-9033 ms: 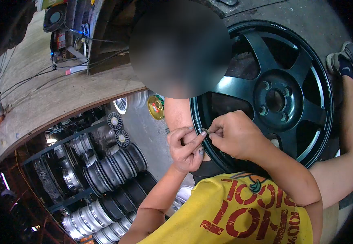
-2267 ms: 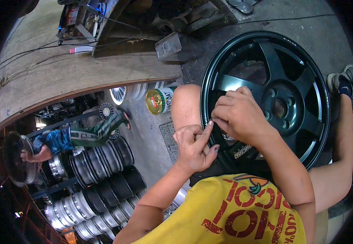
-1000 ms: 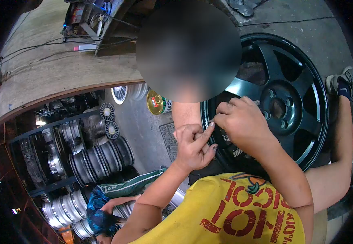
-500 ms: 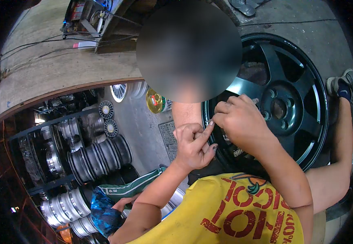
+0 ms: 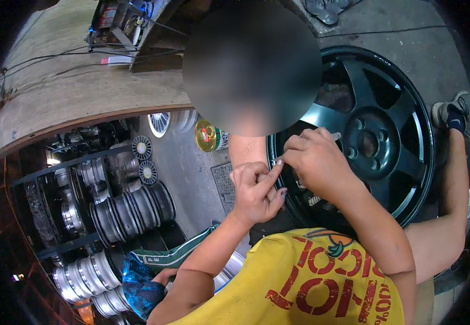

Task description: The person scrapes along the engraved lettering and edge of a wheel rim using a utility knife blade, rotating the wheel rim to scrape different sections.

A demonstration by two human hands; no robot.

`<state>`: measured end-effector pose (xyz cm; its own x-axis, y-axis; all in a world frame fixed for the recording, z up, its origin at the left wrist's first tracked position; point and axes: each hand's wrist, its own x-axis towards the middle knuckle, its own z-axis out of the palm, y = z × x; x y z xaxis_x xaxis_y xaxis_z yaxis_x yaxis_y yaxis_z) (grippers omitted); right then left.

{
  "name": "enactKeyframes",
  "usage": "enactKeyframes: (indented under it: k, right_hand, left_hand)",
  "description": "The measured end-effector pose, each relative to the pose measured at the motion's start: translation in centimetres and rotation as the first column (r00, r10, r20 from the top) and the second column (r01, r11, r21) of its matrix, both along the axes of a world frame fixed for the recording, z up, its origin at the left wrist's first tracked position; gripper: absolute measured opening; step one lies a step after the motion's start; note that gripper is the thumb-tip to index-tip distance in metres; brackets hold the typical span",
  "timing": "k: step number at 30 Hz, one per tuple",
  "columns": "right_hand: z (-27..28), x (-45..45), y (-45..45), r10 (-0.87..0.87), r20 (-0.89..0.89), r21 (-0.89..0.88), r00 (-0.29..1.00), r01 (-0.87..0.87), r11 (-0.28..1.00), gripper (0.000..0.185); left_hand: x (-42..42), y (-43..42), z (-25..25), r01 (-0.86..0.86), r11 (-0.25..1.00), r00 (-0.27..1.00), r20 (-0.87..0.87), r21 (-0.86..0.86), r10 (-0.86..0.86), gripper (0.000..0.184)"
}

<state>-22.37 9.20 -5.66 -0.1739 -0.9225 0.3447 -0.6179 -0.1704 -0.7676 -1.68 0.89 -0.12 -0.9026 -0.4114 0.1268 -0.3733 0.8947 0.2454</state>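
A dark wheel rim (image 5: 394, 135) with wide spokes leans in front of me, its glossy lip facing up. My right hand (image 5: 317, 162) is closed in a pinch over the rim's near left edge. It holds a slim tool with a pale, translucent end (image 5: 336, 136); its kind is not clear. The tool's other end is mostly hidden by my fingers. My left hand (image 5: 256, 192) has its index finger stretched to the rim's lip, touching beside the right fingertips. Its thumb stands apart and the other fingers are curled, with nothing visible in them.
Racks of silver wheel rims (image 5: 132, 211) stand at the left. A gold-topped can (image 5: 208, 136) sits on the floor near a metal grate (image 5: 223, 187). A wooden surface (image 5: 83, 103) with cables fills the upper left. A blurred disc covers the top middle. A person's blue-patterned clothing (image 5: 136, 287) shows lower left.
Both hands stay at the same spot on the rim's lip. My right hand has tilted slightly, showing more of the tool's pale end. The view has shifted a little.
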Motion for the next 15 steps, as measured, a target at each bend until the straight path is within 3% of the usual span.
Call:
enactKeyframes:
  k: [2, 4, 7, 8, 10, 11, 13, 15]
  right_hand:
    - [-0.2, -0.9, 0.1, 0.017, 0.035, 0.002, 0.999, -0.017, 1.000, 0.012]
    - [-0.1, -2.8, 0.3, -0.065, 0.224, -0.006, 0.972, 0.068, 0.998, 0.011]
    - [1.8, -6.7, 1.7, -0.288, 0.439, 0.045, 0.851, 0.299, 0.953, 0.018]
    - [1.9, -7.4, 2.2, -0.332, 0.505, 0.056, 0.796, 0.354, 0.934, 0.015]
    - [1.9, -7.9, 2.7, -0.323, 0.833, 0.201, 0.450, 0.298, 0.933, 0.021]
    - [2.1, -8.0, 2.9, -0.321, 0.833, 0.198, 0.451, 0.298, 0.934, 0.021]
    - [2.8, -7.9, 3.3, -0.255, 0.896, 0.162, 0.364, 0.265, 0.950, 0.030]
    - [3.1, -6.9, 3.1, -0.242, 0.920, 0.168, 0.309, 0.248, 0.954, 0.034]
  left_hand:
    - [0.4, -0.2, -0.1, 0.006, 1.000, 1.000, -0.006, 0.009, -0.006, 0.062]
    - [0.5, -0.2, 0.4, 0.009, 1.000, 1.000, -0.010, 0.016, -0.009, 0.062]
    - [0.1, 0.1, 1.3, -0.077, 0.996, 0.995, -0.063, 0.042, 0.079, 0.059]
    - [-0.1, 0.2, 1.5, -0.069, 0.997, 0.995, -0.067, 0.041, 0.072, 0.059]
    - [-1.2, 0.3, 2.6, -0.071, 0.994, 0.997, 0.025, -0.086, 0.073, 0.054]
    - [-1.8, 0.1, 3.0, -0.071, 0.994, 0.997, 0.023, -0.089, 0.074, 0.054]
    - [-2.6, -0.1, 3.7, -0.028, 0.964, 0.981, 0.176, -0.263, 0.076, 0.050]
    - [-2.4, 0.1, 3.8, 0.017, 0.963, 0.973, 0.228, -0.268, 0.047, 0.047]
